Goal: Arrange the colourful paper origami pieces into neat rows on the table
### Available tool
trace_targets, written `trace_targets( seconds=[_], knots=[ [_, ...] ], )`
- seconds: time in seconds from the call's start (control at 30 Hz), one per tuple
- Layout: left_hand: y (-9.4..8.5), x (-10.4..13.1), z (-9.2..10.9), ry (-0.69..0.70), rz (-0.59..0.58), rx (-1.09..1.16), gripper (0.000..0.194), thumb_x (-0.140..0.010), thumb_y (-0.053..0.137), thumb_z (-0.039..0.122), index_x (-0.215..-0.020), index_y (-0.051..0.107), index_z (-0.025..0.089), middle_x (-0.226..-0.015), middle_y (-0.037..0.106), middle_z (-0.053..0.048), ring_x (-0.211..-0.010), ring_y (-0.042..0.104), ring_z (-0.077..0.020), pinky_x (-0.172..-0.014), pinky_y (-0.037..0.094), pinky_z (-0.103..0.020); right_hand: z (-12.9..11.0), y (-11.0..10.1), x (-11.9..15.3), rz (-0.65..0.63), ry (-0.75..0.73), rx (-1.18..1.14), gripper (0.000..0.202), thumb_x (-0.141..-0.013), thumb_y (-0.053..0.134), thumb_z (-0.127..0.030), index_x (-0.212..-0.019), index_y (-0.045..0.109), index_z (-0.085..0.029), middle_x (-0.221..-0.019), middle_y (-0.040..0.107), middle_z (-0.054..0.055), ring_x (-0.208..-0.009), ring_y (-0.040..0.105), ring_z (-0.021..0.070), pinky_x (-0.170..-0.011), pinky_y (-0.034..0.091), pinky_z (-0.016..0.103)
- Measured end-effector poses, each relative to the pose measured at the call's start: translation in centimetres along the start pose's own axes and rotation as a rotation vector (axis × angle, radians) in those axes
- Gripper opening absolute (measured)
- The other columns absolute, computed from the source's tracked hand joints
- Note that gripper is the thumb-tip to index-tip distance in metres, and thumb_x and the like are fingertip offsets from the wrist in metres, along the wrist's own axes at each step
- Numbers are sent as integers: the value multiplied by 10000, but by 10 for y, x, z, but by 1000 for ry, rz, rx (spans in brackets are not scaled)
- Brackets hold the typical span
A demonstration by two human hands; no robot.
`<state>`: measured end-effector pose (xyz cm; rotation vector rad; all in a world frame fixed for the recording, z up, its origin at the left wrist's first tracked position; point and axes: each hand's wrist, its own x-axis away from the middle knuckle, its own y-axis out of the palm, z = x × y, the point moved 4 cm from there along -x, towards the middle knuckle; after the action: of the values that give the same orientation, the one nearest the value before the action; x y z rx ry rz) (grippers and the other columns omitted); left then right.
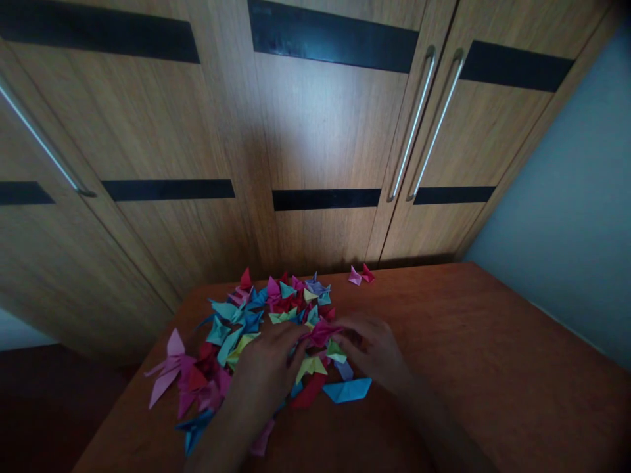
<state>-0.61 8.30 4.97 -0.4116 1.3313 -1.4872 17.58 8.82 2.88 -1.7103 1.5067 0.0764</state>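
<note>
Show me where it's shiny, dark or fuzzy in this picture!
Head view: a pale shine on the middle cupboard door; head view: the floor at lower left is nearly black; head view: the left hand and right hand are dim, and the pink paper between them looks slightly fuzzy.

Magenta folded-paper piece (321,333), creased and angular, stretched sideways, pinched at both ends, exact shape partly hidden, held amid the right-hand part of a crowded spread of multicoloured origami (231,345).
</note>
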Motion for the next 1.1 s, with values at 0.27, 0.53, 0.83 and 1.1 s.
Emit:
trace_targets(
  seconds=[0.27, 0.53, 0.83, 1.1],
  knots=[
    [0, 8, -7, -33, 76, 44, 266, -880, 476, 255, -1111, 606, 244, -1097, 672, -53, -985, 638, -213, -838, 521, -344, 51, -33, -5, 154, 159, 195, 275, -857, 533, -422, -909, 696, -207, -820, 710, 50, -673, 629, 146, -633, 485, 228],
    [-1, 16, -5, -3, 56, 77, 230, -861, 479, 234, -1029, 637, 250, -1022, 692, -43, -927, 661, -192, -808, 541, -305, 179, -79, -19, 292, 701, 697, 285, -871, 488, -362, -969, 687, -182, -871, 724, 67, -807, 668, 195, -689, 441, 232],
    [4, 19, -8, -13, 41, 105, 241, -854, 473, 206, -1016, 643, 260, -1041, 685, -47, -963, 650, -199, -840, 543, -325, 203, -62, -22, 193, 808, 827, 285, -865, 493, -367, -962, 685, -181, -852, 702, 114, -825, 658, 240, -713, 439, 291],
    [2, 19, -7, -6, 50, 110, 229, -857, 471, 218, -999, 646, 259, -1033, 684, -46, -945, 652, -198, -828, 545, -325, 193, -56, -22, 105, 818, 931, 323, -892, 456, -404, -1009, 651, -174, -911, 681, 127, -819, 656, 243, -713, 458, 315]
  ],
)
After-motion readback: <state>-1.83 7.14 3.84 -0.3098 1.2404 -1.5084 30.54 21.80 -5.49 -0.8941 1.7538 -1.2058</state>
